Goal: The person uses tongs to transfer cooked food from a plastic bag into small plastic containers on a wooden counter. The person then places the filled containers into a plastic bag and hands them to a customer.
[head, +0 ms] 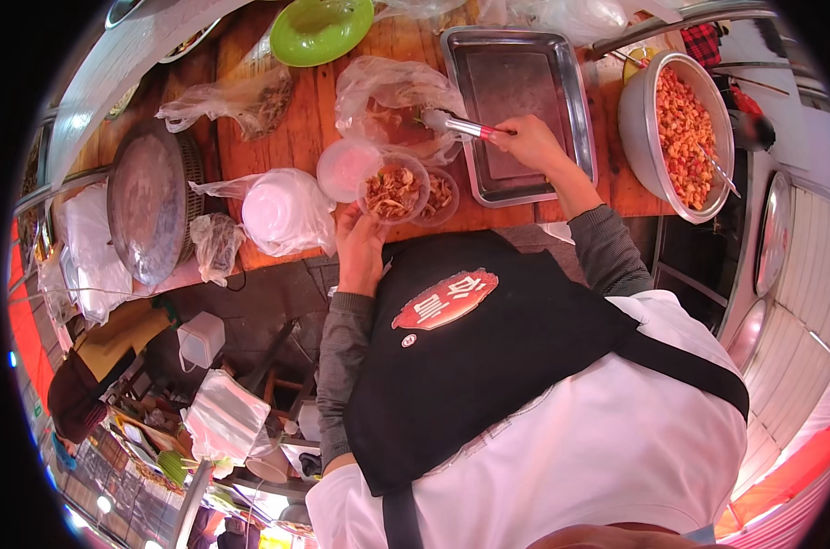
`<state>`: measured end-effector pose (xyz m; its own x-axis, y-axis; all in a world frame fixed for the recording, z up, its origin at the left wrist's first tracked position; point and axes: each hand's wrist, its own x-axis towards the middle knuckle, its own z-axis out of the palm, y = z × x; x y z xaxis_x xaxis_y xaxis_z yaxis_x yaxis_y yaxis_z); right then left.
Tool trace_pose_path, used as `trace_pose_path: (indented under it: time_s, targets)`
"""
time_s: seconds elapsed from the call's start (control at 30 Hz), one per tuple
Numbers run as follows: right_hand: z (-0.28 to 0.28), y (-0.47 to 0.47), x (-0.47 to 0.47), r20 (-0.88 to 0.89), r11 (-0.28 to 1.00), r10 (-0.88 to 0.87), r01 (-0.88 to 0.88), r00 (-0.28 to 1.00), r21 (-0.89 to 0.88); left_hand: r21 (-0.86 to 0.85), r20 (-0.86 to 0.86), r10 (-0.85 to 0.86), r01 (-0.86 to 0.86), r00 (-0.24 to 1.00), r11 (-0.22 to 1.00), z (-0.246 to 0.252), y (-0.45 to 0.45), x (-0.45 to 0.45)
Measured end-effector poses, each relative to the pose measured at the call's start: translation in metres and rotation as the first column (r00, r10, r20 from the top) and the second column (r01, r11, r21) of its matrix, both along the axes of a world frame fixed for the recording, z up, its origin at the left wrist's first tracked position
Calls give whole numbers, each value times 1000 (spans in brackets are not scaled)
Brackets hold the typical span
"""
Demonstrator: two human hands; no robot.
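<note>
My left hand (361,240) grips the near rim of a clear plastic bowl (393,189) that holds brown shredded food. A second clear bowl (441,197) with similar food sits partly behind it on the right. Red-handled metal tongs (473,128) are in my right hand (528,143). Their tips reach into an open clear plastic bag (387,92) with reddish liquid and a little food inside. Left of the filled bowls is another clear plastic bowl (348,168), with no food visible in it.
A steel tray (514,195) lies right of the bag, near a large metal bowl (638,137) of diced orange food. Stacked white bowls in plastic (278,209), a round dark lid (144,206) and a green plate (322,31) occupy the wooden table (305,117). Another person (79,391) is at lower left.
</note>
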<state>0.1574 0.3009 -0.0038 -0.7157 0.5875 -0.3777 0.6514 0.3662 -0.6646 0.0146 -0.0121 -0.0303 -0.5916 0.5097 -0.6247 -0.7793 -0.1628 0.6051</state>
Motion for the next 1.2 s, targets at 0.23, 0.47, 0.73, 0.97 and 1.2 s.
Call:
trace_pose_path:
  time_s: [0.23,0.47,0.73,0.97,1.2]
  targets:
    - [4,2,5,-9,1000,-5,5,1000,-27,-13,-9,3,-3,1000,1000,5,2,1]
    - [27,-1,3,-21,961,-123,114,992,-253,-24,-4,1,-1,1000,1000,2,5,-1]
    - [77,-18,12,-43,896,-55,30,998,-444,-18,-9,6,-7,1000,1000,1,5,0]
    - [79,-32,16,-195,930,138,-195,971,-310,35,-47,-9,10,999,999,0,6,-1]
    - [81,-38,2,-191,887,452,-461,871,-5,14,-80,-11,12,997,1000,-5,3,-1]
